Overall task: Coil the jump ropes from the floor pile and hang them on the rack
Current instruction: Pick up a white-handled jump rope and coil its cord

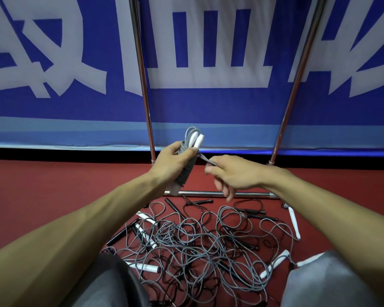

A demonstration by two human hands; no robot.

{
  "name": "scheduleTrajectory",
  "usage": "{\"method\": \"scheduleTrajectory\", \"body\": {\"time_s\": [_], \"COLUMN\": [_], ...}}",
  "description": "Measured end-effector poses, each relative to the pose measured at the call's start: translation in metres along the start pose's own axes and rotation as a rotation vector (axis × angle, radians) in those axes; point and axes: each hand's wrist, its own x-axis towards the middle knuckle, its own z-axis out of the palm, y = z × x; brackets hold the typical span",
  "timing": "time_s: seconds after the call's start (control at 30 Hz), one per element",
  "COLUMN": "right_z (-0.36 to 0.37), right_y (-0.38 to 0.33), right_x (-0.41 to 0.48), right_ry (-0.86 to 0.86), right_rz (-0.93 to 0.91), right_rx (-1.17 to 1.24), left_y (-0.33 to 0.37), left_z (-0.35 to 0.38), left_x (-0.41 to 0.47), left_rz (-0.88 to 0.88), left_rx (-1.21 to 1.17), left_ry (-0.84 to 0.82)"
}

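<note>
Holding the coiled grey jump rope (185, 173) upright in front of the rack, I read the left hand (175, 159) as wrapped round the upper part of the bundle. Its fingers are curled and the thumb presses the turns, with the two white handles (196, 139) and a short loop projecting above the fist. The right hand (233, 173) pinches the free tail (206, 160) of the cord between thumb and forefinger, drawn taut away from the bundle; its remaining fingers hang loosely curled and hold nothing. I judge the cord to be light, soft and springy, with a smooth coating that is likely to slip, so the tight turns round the middle may loosen if tail tension drops. Recommended hold: grip the wrapped waist, not the rigid handles, which give firm ends but let the loops slide free. The floor pile (200, 247) lies below both forearms on the red floor (53, 185), a tangle of grey and black cords with loose white handles (294, 222) and black handles (198, 202). Lifting one handle will probably drag neighbouring loops, so I would take a rope at its handle and draw slowly. No bin or box shows. The only holder is the chrome rack: two uprights (141, 74) and a base bar (200, 193) are visible, but the hanging rail lies above the frame, so I cannot tell what it carries.
</note>
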Motion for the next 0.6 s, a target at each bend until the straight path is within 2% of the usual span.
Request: {"method": "scheduleTrajectory", "body": {"time_s": [0.07, 0.17, 0.3, 0.47, 0.6], "right_z": [-0.002, -0.009, -0.015, -0.013, -0.017], "right_y": [-0.007, -0.013, -0.015, -0.018, -0.018], "right_x": [-0.004, -0.010, -0.009, -0.006, -0.011], "right_ry": [0.051, 0.235, 0.460, 0.400, 0.399], "right_rz": [-0.074, -0.222, -0.333, -0.367, -0.383], "right_rx": [-0.086, -0.262, 0.019, 0.365, 0.381], "left_y": [-0.001, -0.002, -0.004, 0.000, 0.002], "left_z": [0.000, -0.005, -0.010, -0.009, -0.008], "left_x": [0.002, 0.005, 0.004, -0.004, -0.006], "left_rz": [0.009, -0.020, -0.098, -0.169, -0.191], "left_rx": [0.035, 0.099, 0.116, 0.065, 0.011], "left_ry": [0.026, 0.016, -0.044, -0.182, -0.283]}}
